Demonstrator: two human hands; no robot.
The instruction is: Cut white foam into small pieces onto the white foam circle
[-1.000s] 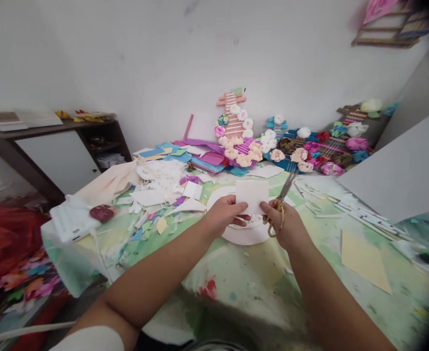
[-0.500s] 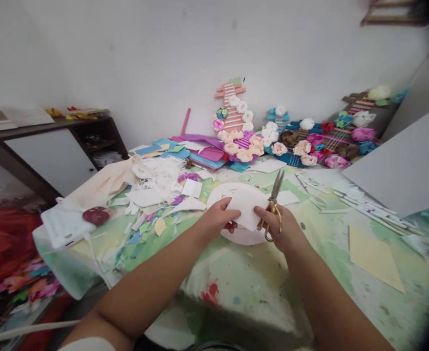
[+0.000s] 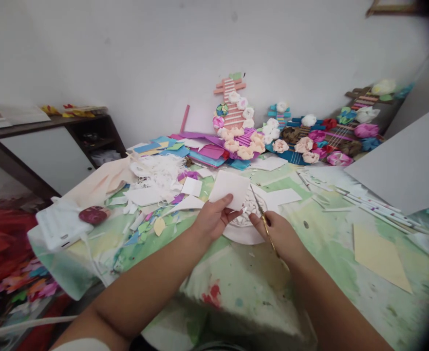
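A square of white paper [image 3: 230, 187] is pinched in my left hand [image 3: 214, 219], thumb on top and fingers underneath. My right hand [image 3: 278, 231] is closed around gold-handled scissors [image 3: 264, 217], whose blades point up and to the left near the paper's right side. Below both hands lies a round white disc [image 3: 249, 238] with a raised, swirled pattern on its face, partly covered by the paper and my fingers.
A white heap of thin paper strips [image 3: 159, 173] lies left of the disc. Behind stand flower-trimmed stick guitars [image 3: 236, 114]. A white glue-gun-like device [image 3: 59, 226] with a cord sits at left, a cream paper sheet [image 3: 380, 256] at right.
The white paper has moved up and left in my left hand, uncovering the patterned disc. My right hand has turned the scissors, so the blades lean left instead of upright.
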